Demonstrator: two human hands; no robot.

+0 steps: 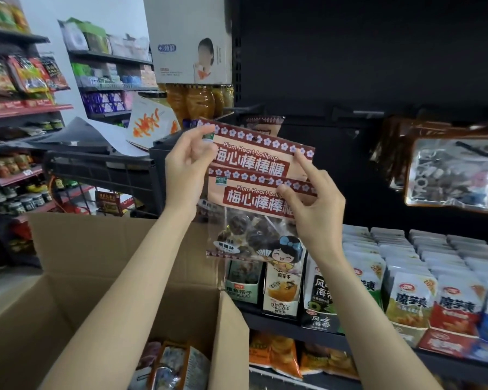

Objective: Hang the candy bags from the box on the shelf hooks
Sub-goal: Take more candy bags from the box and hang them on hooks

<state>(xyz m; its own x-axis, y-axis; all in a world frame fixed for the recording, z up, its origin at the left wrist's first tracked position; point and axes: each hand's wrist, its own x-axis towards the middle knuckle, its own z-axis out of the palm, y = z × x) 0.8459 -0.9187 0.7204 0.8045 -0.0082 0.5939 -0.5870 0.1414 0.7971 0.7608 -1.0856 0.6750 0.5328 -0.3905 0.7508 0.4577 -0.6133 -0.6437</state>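
Head view looks down at two bare forearms raised before a black shelf back panel [378,52]. Two pink-and-maroon plastic lollipop bags with flower borders are held up, overlapped: the rear lollipop bag [265,147] sits higher, the front lollipop bag [254,218] lower and nearer the camera. The left hand [189,161] pinches the rear bag's upper left corner between thumb and fingers. The right hand [313,204] grips the right edges of the bags, thumb on the front bag's header and forefinger stretched up to the rear bag's flower border. One black metal shelf hook [245,109] juts out just above and behind the bags, with another brown bag [265,125] partly showing behind them. Farther right, a bunch of clear-fronted hanging packets [448,173] crowds a second hook [358,112]. Below the hands stands an open brown cardboard box [96,277] with more packets inside. Rows of snack pouches [406,277] fill the shelf beneath.
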